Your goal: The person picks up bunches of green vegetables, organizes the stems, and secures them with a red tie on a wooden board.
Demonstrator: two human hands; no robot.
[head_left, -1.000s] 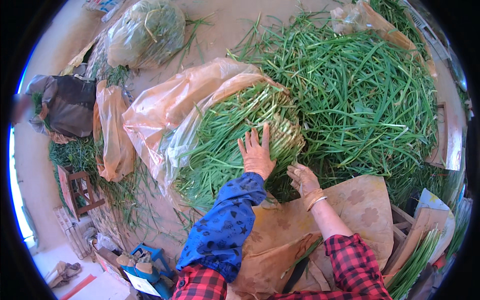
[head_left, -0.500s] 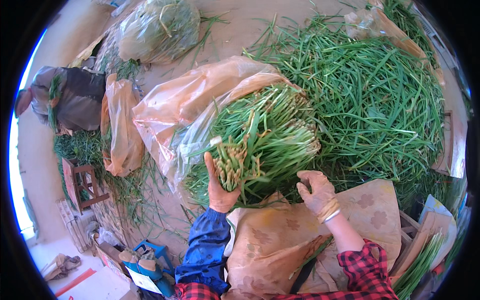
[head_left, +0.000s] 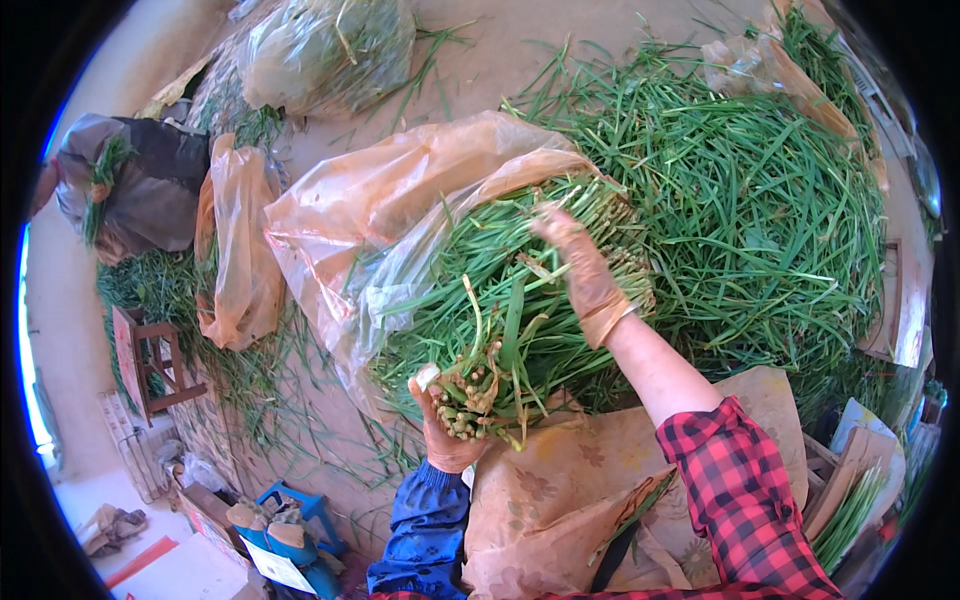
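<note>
My left hand, with a white wrap on the thumb, is closed round a bunch of green chives, its brown-tipped cut ends toward me. A heap of chives lies just beyond, their pale cut ends facing right. My right hand, in a thin tan glove, reaches over this heap and touches or hovers at its top. Its fingertips are blurred, so whether they grip any stalks cannot be told. A patterned tan cloth covers my lap.
A larger loose pile of greens spreads at the right. An orange plastic sheet lies left of the heap, a filled clear bag farther back. A small wooden stool stands left; another person's dark sleeve shows beyond.
My right hand has moved from above the cloth forward and left onto the heap. My left hand, still round the bunch, has come slightly lower and nearer to me.
</note>
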